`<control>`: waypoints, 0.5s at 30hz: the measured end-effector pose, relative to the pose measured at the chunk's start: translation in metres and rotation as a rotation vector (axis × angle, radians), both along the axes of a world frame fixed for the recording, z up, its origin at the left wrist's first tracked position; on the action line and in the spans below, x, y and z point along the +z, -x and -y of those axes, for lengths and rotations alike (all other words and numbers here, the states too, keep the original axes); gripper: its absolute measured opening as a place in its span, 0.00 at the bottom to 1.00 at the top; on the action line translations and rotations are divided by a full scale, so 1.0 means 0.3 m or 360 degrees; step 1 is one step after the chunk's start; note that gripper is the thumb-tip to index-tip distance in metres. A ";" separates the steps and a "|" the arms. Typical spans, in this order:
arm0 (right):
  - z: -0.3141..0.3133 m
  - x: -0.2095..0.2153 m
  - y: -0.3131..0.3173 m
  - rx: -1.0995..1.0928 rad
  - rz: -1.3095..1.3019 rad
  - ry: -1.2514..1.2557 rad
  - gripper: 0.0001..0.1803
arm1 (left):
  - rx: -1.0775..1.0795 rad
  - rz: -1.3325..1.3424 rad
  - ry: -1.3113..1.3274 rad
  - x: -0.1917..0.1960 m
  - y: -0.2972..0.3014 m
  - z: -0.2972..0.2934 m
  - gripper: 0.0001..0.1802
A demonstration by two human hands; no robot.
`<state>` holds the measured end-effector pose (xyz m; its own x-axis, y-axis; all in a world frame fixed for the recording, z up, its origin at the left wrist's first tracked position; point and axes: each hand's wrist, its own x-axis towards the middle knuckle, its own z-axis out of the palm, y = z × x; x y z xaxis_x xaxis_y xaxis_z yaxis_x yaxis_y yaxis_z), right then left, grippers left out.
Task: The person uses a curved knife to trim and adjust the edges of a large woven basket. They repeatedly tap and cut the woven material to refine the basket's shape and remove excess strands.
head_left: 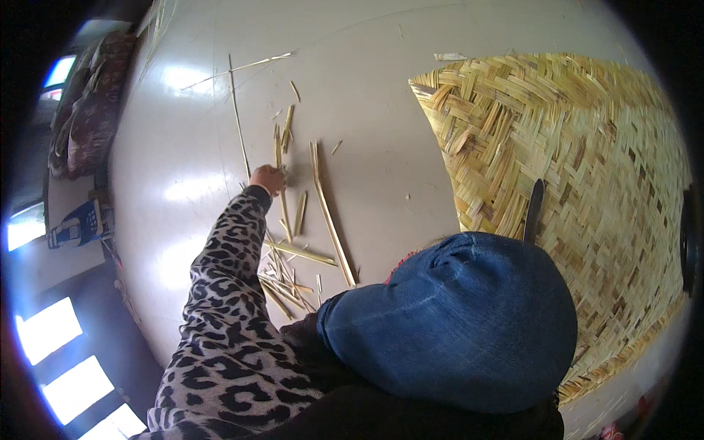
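Now a hand picks through bamboo strips on the floor.

One hand (267,179), in a spotted sleeve (220,308), stretches out to the bamboo strips (323,213) that lie loose on the shiny grey floor (367,95). Its fingers are curled up at the end of one strip, but I cannot tell if they really hold it (the hand is small and far away). Which hand it is, I cannot tell either, and the other hand is hidden. A knee in blue jeans (455,315) sits on a big woven mat (579,169). Much of the mat looks woven already, though its top-left corner has rough ends. A dark flat tool (534,209) lies on it.
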<state>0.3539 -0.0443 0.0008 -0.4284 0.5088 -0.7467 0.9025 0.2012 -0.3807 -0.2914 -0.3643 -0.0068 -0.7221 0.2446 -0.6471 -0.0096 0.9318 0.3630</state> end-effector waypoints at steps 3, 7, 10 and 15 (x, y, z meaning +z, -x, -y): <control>0.025 0.016 0.027 -0.0054 -0.0246 -0.0160 0.42 | 0.0433 0.0377 -0.0460 0.095 -0.021 -0.135 0.09; 0.018 0.099 0.080 0.0014 0.0157 -0.0184 0.43 | 0.0273 0.0438 -0.0808 0.219 -0.111 -0.352 0.13; -0.043 0.203 0.129 0.0040 0.0158 0.0182 0.40 | 0.0125 0.0497 -0.1023 0.274 -0.227 -0.511 0.13; -0.048 0.382 0.286 0.0362 -0.0003 -0.0719 0.33 | -0.0669 0.0096 -0.1113 0.323 -0.497 -0.792 0.14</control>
